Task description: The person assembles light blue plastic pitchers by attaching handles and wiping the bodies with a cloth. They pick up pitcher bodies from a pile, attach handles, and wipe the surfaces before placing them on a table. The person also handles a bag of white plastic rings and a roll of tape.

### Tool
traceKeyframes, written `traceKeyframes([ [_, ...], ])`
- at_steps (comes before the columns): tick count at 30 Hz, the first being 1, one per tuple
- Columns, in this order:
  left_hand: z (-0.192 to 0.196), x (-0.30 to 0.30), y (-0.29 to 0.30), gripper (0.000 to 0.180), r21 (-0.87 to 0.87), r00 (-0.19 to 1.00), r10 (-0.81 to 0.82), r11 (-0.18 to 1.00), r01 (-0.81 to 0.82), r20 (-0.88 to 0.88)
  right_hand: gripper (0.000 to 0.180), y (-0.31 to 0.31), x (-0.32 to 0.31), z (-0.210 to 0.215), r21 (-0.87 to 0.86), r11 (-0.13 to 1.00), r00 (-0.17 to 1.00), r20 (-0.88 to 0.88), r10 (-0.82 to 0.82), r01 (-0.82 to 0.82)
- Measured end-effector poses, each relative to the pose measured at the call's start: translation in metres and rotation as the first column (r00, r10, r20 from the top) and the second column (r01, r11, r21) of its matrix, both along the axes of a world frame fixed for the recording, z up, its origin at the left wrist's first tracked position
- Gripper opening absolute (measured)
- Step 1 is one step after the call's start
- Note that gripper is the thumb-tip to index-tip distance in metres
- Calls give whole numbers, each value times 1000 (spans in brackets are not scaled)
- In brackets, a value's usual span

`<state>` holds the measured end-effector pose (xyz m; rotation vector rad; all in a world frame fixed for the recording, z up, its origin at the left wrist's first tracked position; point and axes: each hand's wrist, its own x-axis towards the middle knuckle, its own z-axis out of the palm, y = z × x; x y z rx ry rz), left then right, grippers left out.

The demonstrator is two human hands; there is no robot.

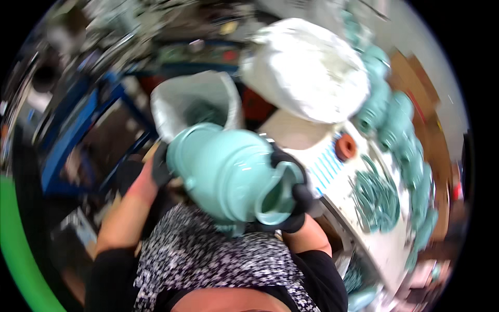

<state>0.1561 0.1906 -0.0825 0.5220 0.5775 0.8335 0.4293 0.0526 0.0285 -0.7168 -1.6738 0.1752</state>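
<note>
Teal plastic jug held on its side over the lap by two dark-gloved hands.
The wide end is gripped by the left hand, whose fingers are mostly hidden; the mouth end is clasped by the right hand, with fingers curled round the rim. The jug is held just in front of the open pale bag, left of the white table. A slip could be caused by smooth, rounded sides if either hold were loosened; the green strips could be knocked by a wide swing right.
</note>
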Motion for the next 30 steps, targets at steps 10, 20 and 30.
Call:
traceKeyframes([
  [10, 149, 45, 22, 53, 924, 941, 332, 337, -178, 61, 40, 16, 216, -1, -341, 882, 640, -607, -471, 325],
  [20, 95, 67, 32, 50, 670, 924, 213, 740, 59, -317, 37, 92, 415, 41, -109, 947, 514, -817, -259, 304],
  [30, 195, 132, 40, 50, 934, 904, 285, -69, 352, -320, 41, 26, 332, 140, -164, 766, 775, -7, -631, 622],
])
